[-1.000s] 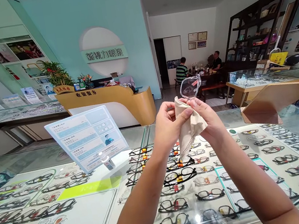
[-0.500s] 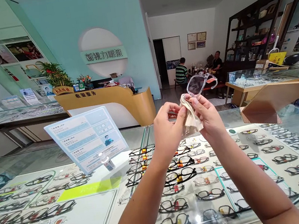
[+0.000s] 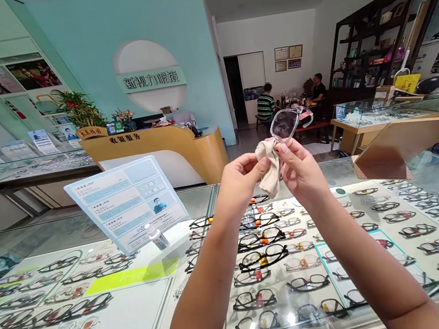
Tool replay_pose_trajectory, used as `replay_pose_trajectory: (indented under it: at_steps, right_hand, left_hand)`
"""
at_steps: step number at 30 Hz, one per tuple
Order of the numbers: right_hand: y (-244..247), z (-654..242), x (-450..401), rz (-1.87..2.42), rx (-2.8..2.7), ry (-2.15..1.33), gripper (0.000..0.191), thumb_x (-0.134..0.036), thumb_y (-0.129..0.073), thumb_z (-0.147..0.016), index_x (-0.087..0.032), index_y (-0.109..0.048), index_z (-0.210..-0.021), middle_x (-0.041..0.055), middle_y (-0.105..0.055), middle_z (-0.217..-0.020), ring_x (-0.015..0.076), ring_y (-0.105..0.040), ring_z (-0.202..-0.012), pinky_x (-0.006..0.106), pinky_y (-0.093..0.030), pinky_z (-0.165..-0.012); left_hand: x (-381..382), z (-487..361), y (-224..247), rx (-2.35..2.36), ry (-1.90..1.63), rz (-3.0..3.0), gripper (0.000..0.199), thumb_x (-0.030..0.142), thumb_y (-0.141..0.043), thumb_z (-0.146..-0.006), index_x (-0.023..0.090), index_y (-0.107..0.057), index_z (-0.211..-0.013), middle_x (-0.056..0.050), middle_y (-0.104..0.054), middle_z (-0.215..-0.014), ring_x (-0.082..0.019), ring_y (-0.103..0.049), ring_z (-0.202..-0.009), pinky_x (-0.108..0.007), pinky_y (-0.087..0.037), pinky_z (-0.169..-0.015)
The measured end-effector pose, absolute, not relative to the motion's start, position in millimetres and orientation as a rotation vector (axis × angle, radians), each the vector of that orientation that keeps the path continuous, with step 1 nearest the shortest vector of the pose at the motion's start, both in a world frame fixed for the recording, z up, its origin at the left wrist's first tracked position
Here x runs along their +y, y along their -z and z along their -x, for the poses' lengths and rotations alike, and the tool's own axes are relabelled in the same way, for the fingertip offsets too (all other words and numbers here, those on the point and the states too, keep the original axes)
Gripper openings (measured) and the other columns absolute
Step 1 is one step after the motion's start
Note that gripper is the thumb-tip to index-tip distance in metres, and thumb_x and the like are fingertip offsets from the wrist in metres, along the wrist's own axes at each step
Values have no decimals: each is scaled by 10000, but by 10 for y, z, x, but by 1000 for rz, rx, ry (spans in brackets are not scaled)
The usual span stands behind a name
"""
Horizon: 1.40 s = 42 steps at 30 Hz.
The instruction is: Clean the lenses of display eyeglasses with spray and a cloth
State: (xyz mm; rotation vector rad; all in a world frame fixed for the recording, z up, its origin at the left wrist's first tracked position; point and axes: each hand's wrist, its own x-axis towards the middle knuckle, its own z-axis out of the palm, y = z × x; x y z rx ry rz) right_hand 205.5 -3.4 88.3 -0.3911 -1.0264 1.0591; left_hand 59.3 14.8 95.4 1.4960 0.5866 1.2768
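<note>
Above the glass counter, my right hand pinches a pair of clear-framed eyeglasses near the middle. One lens points up and away, and a temple with an orange tag sticks out to the right. My left hand is closed on a cream cleaning cloth, which is bunched over the lower part of the eyeglasses and hangs down between the hands. The other lens is mostly hidden behind the cloth and fingers.
Below my arms, a glass display counter holds rows of eyeglasses. A small white bottle stands by a tilted leaflet board on the left. To the right is a brown angled board. Two people sit at a table in the back.
Both hands have shifted slightly left with the eyeglasses and cloth. My left hand and the cloth have moved a little away from my right hand, and the eyeglasses have turned slightly.
</note>
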Motion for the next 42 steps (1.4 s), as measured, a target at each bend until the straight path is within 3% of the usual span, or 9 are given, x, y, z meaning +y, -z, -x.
replay_pose_trajectory:
  at_steps: [4, 7, 14, 21, 25, 30, 33, 38, 42]
  right_hand:
    - [-868, -2100, -8, 372, -1002, -1154, 315, -497, -924, -792, -276, -739, -920, -13, -807, -1130, 149, -733, -947, 261, -619, -823]
    - [-853, -2136, 13, 342, -987, -1181, 317, -503, -920, -797, -279, -758, -952, -15, -809, -1161, 149, -741, -979, 265, -631, -872]
    - [-820, -2098, 24, 331, -1000, -1247, 313, -544, -889, -813, -290, -717, -877, -6, -809, -1206, 221, -737, -1183, 376, -625, -1015]
    - [-812, -2006, -53, 378, -1027, -1174, 317, -552, -875, -841, -291, -704, -896, -15, -788, -982, 182, -741, -935, 326, -628, -920]
    - [-872, -2040, -111, 326, -1022, -1171, 288, -501, -895, -827, -290, -703, -868, -24, -772, -978, 172, -732, -902, 314, -629, -881]
    - [-943, -2189, -90, 382, -1065, -1111, 270, -493, -869, -829, -279, -705, -839, 8, -774, -1057, 213, -732, -1040, 346, -618, -947]
    - [-920, -2165, -59, 365, -1025, -1104, 273, -487, -866, -826, -278, -690, -830, 2, -770, -1044, 202, -727, -1051, 336, -602, -982]
    - [-848, -1960, -99, 335, -942, -1147, 326, -487, -891, -811, -276, -646, -849, -26, -749, -906, 170, -716, -872, 310, -617, -872]
    - [-862, -1938, -134, 268, -955, -1159, 342, -450, -919, -802, -269, -634, -859, -29, -761, -930, 169, -736, -896, 329, -620, -929]
  left_hand:
    - [104, -625, -962, 447, -1177, -1381, 541, 457, -998, -696, 165, -760, -1084, -55, -769, -917, -153, -686, -780, -277, -544, -751]
    - [35, -638, -968, 401, -1118, -1429, 503, 398, -996, -710, 161, -744, -1075, -53, -762, -921, -145, -679, -775, -263, -538, -737]
    - [-18, -706, -938, 449, -1140, -1627, 407, 486, -895, -831, 164, -738, -1026, -34, -696, -878, -139, -605, -731, -262, -486, -679]
    - [-88, -898, -850, 468, -1450, -1557, 469, 600, -777, -925, 169, -752, -1108, -55, -728, -939, -165, -632, -789, -274, -517, -727]
    - [-60, -919, -821, 437, -1474, -1513, 506, 654, -697, -969, 175, -768, -1116, -68, -743, -973, -189, -661, -861, -288, -536, -779]
    - [53, -841, -814, 318, -1124, -1539, 546, 636, -778, -915, 190, -751, -1229, -59, -721, -960, -166, -635, -785, -273, -519, -702]
    - [53, -863, -801, 305, -1160, -1551, 583, 530, -877, -860, 213, -713, -1321, -57, -719, -1037, -165, -655, -848, -258, -536, -747]
    - [-9, -961, -769, 367, -1470, -1462, 489, 541, -858, -876, 189, -764, -1202, -52, -739, -992, -150, -657, -817, -245, -537, -747]
    - [12, -966, -773, 346, -1552, -1367, 457, 597, -813, -903, 176, -803, -1080, -36, -729, -858, -133, -646, -757, -228, -517, -703]
